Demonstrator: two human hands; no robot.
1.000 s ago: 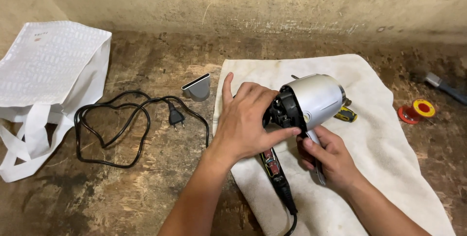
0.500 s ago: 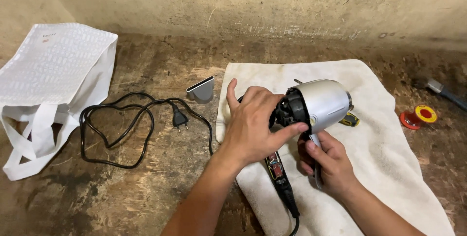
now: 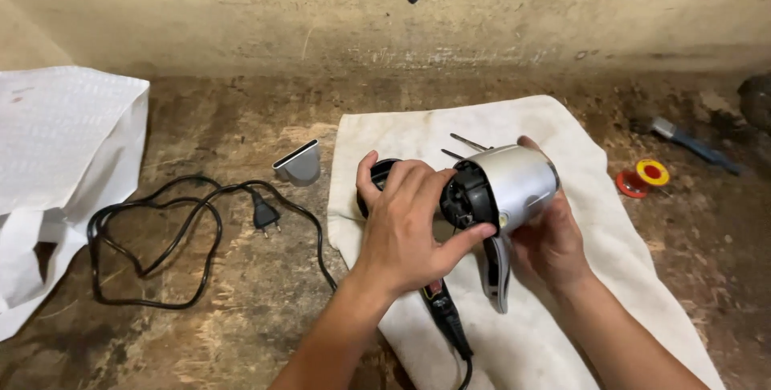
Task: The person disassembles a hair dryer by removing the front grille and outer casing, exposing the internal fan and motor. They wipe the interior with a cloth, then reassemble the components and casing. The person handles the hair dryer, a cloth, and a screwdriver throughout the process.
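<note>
1. Two hands on a silver hair dryer (image 3: 514, 185), held just above the white towel (image 3: 594, 277) on the bench (image 3: 241, 310).
2. Left hand (image 3: 405, 225) has its grip closed round the black rear end.
3. Right hand (image 3: 550, 237) grip clasps the body from below.

1. A worn, stained wooden surface (image 3: 241, 294) carries everything; its grain is scuffed and patchy, and a dirty pale wall rises at its far edge
2. A white cloth (image 3: 610, 277) lies spread on the right part, rumpled at the edges
3. A white bag (image 3: 64, 141) with loose handles lies at the left edge
4. A black power cord (image 3: 161, 237) lies in loose loops between bag and cloth, its plug (image 3: 265, 215) resting on the wood
5. A grey nozzle piece (image 3: 299, 163) sits just beside the cloth's left edge
6. A red and yellow tape roll (image 3: 644, 177) lies right of the cloth
7. A blue-handled tool (image 3: 695, 145) lies near the far right
</note>
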